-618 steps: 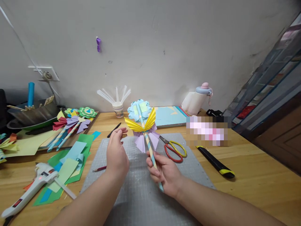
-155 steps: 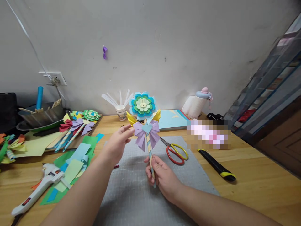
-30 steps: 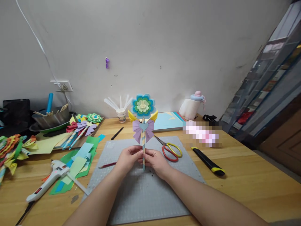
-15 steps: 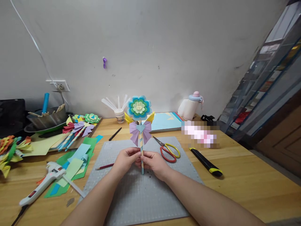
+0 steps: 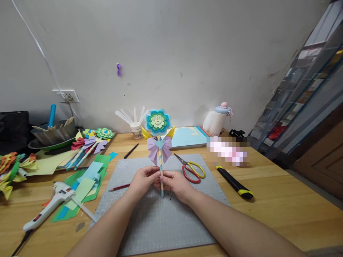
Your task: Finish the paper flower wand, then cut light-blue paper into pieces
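Note:
A paper flower wand stands nearly upright above the grey cutting mat. Its striped stick carries a blue and green layered flower with a small bunny face, yellow wing-like pieces and a purple pleated bow with a blue heart. My left hand pinches the lower stick from the left, and my right hand pinches it from the right at the same height. Scissors with red and yellow handles lie to the right of the wand. A dark red pencil rests beside my left hand.
Left: a white glue gun, coloured paper scraps, finished paper flowers and a metal pan. Back: a paper cup, a pen and a bottle. Right: a black and yellow cutter.
The wand's flower head has tilted very slightly to the left. Both hands keep the same hold on the stick.

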Demonstrator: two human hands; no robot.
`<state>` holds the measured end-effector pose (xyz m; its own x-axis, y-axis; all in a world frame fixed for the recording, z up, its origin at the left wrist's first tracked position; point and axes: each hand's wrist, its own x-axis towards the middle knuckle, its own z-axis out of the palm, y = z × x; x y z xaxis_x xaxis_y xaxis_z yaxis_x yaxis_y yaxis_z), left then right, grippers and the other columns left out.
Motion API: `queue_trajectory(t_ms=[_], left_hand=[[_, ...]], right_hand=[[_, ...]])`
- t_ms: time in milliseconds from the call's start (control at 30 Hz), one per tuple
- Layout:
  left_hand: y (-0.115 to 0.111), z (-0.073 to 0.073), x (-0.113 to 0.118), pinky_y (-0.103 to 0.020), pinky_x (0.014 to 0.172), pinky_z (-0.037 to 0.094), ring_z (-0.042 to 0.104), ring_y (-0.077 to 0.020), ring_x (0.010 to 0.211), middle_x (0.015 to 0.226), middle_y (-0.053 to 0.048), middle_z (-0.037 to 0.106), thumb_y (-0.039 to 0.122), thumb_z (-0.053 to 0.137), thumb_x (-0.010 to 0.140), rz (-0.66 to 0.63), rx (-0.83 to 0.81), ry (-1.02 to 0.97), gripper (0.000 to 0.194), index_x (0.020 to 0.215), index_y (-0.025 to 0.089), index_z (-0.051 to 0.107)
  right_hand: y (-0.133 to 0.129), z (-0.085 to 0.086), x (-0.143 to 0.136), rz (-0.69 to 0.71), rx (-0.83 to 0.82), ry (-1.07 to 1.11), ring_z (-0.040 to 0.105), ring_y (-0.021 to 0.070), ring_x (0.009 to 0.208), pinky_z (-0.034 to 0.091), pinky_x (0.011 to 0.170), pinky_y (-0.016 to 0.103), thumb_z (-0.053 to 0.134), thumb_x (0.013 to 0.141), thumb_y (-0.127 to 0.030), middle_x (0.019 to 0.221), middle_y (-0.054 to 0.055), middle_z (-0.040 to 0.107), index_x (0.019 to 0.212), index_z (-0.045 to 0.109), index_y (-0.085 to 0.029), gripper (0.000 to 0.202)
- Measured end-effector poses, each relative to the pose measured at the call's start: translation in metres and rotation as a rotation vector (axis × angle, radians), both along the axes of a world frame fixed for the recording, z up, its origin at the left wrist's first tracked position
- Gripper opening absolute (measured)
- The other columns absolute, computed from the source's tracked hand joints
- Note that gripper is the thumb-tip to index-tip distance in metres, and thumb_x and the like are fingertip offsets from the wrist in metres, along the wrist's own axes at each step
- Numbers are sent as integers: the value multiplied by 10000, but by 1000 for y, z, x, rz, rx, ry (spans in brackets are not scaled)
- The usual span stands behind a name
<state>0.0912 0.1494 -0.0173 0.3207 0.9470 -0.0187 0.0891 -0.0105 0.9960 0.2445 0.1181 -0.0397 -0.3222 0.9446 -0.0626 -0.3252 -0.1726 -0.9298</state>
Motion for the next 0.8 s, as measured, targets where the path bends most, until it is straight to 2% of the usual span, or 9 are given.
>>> queue_trajectory(t_ms=[467, 800], left_hand=[[0, -6, 0, -300, 724, 513, 651, -195, 767, 869, -66, 741, 446, 738, 654, -39, 19, -28, 376, 904, 166, 745], [0, -7, 2, -292, 688, 509, 652, -196, 747, 832, -69, 734, 453, 726, 664, -23, 14, -11, 397, 928, 157, 741]], right_hand=[[1, -3, 0, 2, 0, -3, 685, 215, 776, 488, 803, 414, 760, 650, -559, 847, 109, 713, 968, 722, -136, 531], [3, -4, 1, 23, -19, 2, 679, 195, 767, 492, 792, 387, 758, 674, -524, 845, 94, 715, 955, 727, -149, 469]])
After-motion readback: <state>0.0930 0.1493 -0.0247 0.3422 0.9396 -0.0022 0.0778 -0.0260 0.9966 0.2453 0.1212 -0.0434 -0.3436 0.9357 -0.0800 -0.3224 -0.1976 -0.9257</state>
